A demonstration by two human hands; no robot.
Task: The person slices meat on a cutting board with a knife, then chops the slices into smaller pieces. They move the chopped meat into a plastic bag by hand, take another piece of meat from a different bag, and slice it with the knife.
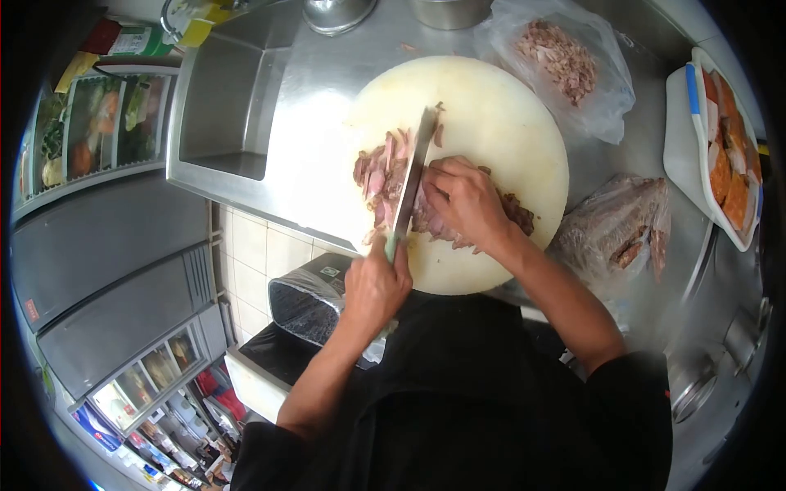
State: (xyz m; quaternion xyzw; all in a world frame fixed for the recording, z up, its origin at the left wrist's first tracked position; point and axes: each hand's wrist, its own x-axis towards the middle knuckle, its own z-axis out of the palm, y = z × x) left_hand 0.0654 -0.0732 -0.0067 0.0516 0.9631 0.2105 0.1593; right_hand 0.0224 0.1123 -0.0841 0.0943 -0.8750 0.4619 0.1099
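One bare left hand (377,286) grips the pale green handle of a long steel-bladed knife (415,172), blade tilted away across pinkish-brown sliced meat (378,184). Right hand (467,200), fingers curled, holds the meat down just beside the blade. Meat lies on a round off-white cutting board (508,106), cut slices left of the knife, more under and right of the right hand. Board sits on a stainless-steel worktop (315,123). Near the board's right side: clear plastic bag (610,102) of chopped meat, plus a plastic-wrapped brown meat piece (606,229). Can't tell whether the blade touches the board.
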